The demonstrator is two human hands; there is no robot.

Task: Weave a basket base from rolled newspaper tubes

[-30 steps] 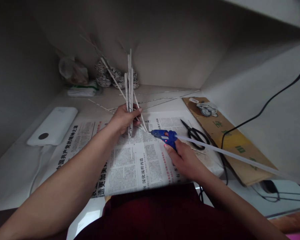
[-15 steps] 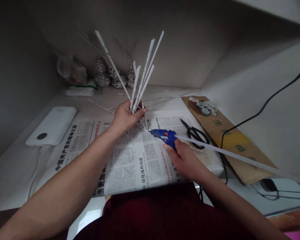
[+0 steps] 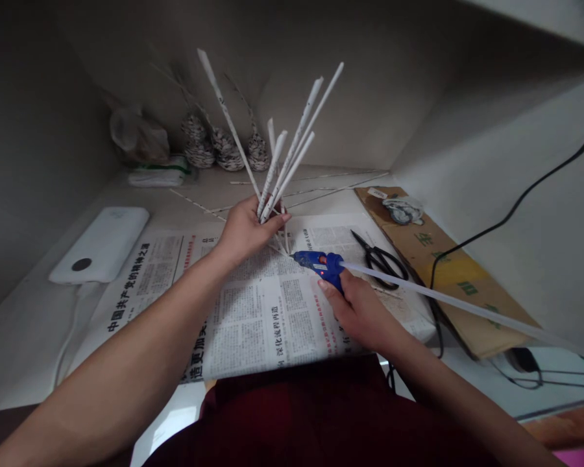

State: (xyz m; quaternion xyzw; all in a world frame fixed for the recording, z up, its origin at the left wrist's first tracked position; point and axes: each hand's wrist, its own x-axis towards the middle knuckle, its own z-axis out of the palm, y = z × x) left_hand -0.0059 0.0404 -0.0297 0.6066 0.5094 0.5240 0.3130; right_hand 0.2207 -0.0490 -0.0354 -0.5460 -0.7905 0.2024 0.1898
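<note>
Presently, left hand (image 3: 250, 227) clasping rolled-paper sticks (image 3: 300, 155) in curled fingers (image 3: 275, 225), likely steadying them near nozzle (image 3: 292, 256); right hand (image 3: 363, 308) firmly gripping hot-glue gun (image 3: 318, 263).

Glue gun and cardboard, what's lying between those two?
In the head view, the scissors lie between them, with the glue stick crossing in front.

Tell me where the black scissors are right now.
In the head view, the black scissors lie right of centre, between the blue glue gun in the right hand and the brown cardboard.
</note>
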